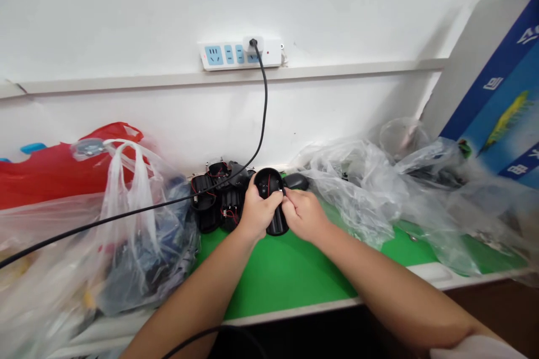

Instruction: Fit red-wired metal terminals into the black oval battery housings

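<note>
We see a green worktop (290,277) with a pale front edge (295,311); on it we find black cups (208,220) between a filled clear bag (138,272) and crumpled clear plastic (362,185).

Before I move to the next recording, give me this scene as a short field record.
left grip: around the left side of a black cylindrical housing
right grip: fingertips at its right rim; any pinched part too small to tell
inside housing: red wire
surface: green tabletop
left of housing: similar housings
farther right: clear plastic bags
wall: power strip, black cable plugged in
</note>
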`<state>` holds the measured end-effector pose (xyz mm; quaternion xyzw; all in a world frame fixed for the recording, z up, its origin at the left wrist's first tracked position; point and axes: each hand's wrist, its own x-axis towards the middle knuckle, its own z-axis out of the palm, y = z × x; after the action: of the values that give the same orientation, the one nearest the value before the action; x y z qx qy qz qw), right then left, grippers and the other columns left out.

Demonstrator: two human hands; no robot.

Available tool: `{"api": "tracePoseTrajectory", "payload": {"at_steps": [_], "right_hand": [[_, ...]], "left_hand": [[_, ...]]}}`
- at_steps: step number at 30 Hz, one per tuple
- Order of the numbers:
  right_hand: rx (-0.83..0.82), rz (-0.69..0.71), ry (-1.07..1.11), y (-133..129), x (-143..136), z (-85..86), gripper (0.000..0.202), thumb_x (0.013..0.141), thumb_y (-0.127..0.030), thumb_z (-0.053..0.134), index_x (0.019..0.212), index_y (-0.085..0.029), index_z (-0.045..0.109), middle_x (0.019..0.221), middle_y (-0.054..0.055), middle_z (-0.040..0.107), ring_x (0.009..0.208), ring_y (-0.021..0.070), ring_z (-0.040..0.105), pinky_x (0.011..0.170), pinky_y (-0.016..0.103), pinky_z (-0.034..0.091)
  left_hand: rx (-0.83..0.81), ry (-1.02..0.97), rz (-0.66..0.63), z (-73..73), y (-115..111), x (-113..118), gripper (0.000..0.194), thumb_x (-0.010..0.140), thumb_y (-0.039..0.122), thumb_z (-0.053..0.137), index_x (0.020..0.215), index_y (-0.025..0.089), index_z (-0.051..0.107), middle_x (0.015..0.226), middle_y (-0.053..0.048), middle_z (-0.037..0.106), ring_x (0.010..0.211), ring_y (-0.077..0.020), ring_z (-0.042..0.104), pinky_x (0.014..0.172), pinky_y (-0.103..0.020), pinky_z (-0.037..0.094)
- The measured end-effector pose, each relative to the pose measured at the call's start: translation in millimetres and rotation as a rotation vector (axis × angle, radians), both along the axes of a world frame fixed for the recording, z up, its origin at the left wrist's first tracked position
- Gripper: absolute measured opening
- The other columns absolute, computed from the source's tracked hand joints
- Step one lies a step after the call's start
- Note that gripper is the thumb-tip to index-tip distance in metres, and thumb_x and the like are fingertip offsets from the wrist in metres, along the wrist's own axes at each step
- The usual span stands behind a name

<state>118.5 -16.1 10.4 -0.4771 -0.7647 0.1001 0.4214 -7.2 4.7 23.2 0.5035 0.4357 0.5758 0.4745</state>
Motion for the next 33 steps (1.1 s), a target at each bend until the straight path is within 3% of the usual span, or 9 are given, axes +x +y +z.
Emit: {"api": "tracePoseTrajectory", "payload": {"at_steps": [3, 7, 10, 13, 17, 21, 24, 29, 33], "right_hand": [[-0.112, 0.086, 0.327, 12.8, 10.5, 1.0, 0.030, 0.090, -0.033, 0.043, 0.083, -0.016, 0.066, 0.072, 0.004, 0.063, 0.066, 0.0149, 0.056, 0.065, 0.027, 0.043], [-0.226, 0.115, 0.832, 29.4, 25.3, 2.4, 0.042, 0.089, -0.048, 0.044, 0.113, -0.018, 0.063, 0.093, 0.006, 0.066, 0.081, 0.0171, 0.062, 0.073, 0.030, 0.049], [-0.401, 0.323, 0.923, 30.4, 29.5, 4.3, 0.052, 0.090, -0.055, 0.039, 0.124, -0.020, 0.056, 0.101, 0.008, 0.067, 0.084, 0.0178, 0.065, 0.076, 0.032, 0.051], [-0.613, 0.462, 0.854, 25.4, 30.3, 7.0, 0.057, 0.089, -0.060, 0.038, 0.109, -0.013, 0.064, 0.080, 0.008, 0.068, 0.066, 0.0167, 0.064, 0.066, 0.031, 0.051], [-0.601, 0.474, 0.883, 23.5, 33.3, 10.5, 0.053, 0.091, -0.057, 0.040, 0.099, -0.012, 0.067, 0.070, 0.005, 0.064, 0.060, 0.0145, 0.060, 0.061, 0.029, 0.049], [-0.431, 0.335, 0.800, 25.5, 35.4, 12.1, 0.053, 0.093, -0.056, 0.036, 0.093, -0.013, 0.068, 0.070, 0.003, 0.062, 0.064, 0.0131, 0.058, 0.065, 0.028, 0.047], [-0.312, 0.237, 0.691, 24.7, 33.7, 11.3, 0.055, 0.092, -0.057, 0.035, 0.088, -0.014, 0.068, 0.070, 0.003, 0.060, 0.066, 0.0132, 0.057, 0.067, 0.028, 0.046], [-0.260, 0.161, 0.623, 23.8, 31.5, 8.5, 0.059, 0.092, -0.061, 0.031, 0.090, -0.015, 0.067, 0.073, 0.004, 0.059, 0.070, 0.0149, 0.058, 0.070, 0.029, 0.048], [-0.272, 0.185, 0.648, 24.9, 32.3, 7.0, 0.065, 0.094, -0.062, 0.022, 0.091, -0.015, 0.067, 0.074, 0.004, 0.060, 0.071, 0.0151, 0.058, 0.071, 0.030, 0.048]], "left_hand": [[-0.219, -0.122, -0.181, 5.7, -4.0, -0.6, 0.049, 0.063, 0.028, 0.068, 0.105, 0.018, 0.045, 0.077, 0.001, 0.056, 0.060, -0.0122, 0.059, 0.057, -0.026, 0.050], [-0.455, -0.158, -0.479, 2.6, -17.5, 7.3, 0.053, 0.063, 0.028, 0.067, 0.108, 0.022, 0.040, 0.078, 0.000, 0.058, 0.054, -0.0167, 0.061, 0.051, -0.029, 0.050], [-0.557, -0.149, -0.659, -7.3, -27.8, 16.6, 0.053, 0.061, 0.024, 0.066, 0.106, 0.021, 0.040, 0.082, -0.002, 0.059, 0.054, -0.0172, 0.061, 0.050, -0.029, 0.049], [-0.601, -0.166, -0.711, -13.9, -31.0, 20.9, 0.047, 0.057, 0.023, 0.065, 0.098, 0.016, 0.043, 0.080, -0.003, 0.058, 0.053, -0.0139, 0.058, 0.050, -0.027, 0.048], [-0.494, -0.055, -0.767, -11.7, -24.3, 14.7, 0.049, 0.061, 0.028, 0.070, 0.102, 0.015, 0.048, 0.083, -0.004, 0.059, 0.061, -0.0124, 0.058, 0.058, -0.026, 0.048], [-0.129, 0.329, -0.695, -8.5, -14.1, 4.0, 0.057, 0.062, 0.033, 0.077, 0.111, 0.015, 0.055, 0.105, -0.007, 0.061, 0.093, -0.0185, 0.060, 0.083, -0.030, 0.048], [0.068, 0.570, -0.641, -9.7, -9.5, 0.1, 0.049, 0.067, 0.039, 0.073, 0.108, 0.014, 0.060, 0.106, -0.008, 0.063, 0.098, -0.0222, 0.059, 0.087, -0.033, 0.047], [0.188, 0.620, -0.582, -14.7, -10.6, 3.3, 0.052, 0.075, 0.043, 0.067, 0.116, 0.014, 0.058, 0.111, -0.008, 0.062, 0.098, -0.0228, 0.059, 0.087, -0.034, 0.047], [0.213, 0.591, -0.560, -17.7, -13.4, 7.4, 0.052, 0.078, 0.043, 0.064, 0.119, 0.012, 0.055, 0.114, -0.009, 0.061, 0.101, -0.0225, 0.059, 0.090, -0.034, 0.047]]}}
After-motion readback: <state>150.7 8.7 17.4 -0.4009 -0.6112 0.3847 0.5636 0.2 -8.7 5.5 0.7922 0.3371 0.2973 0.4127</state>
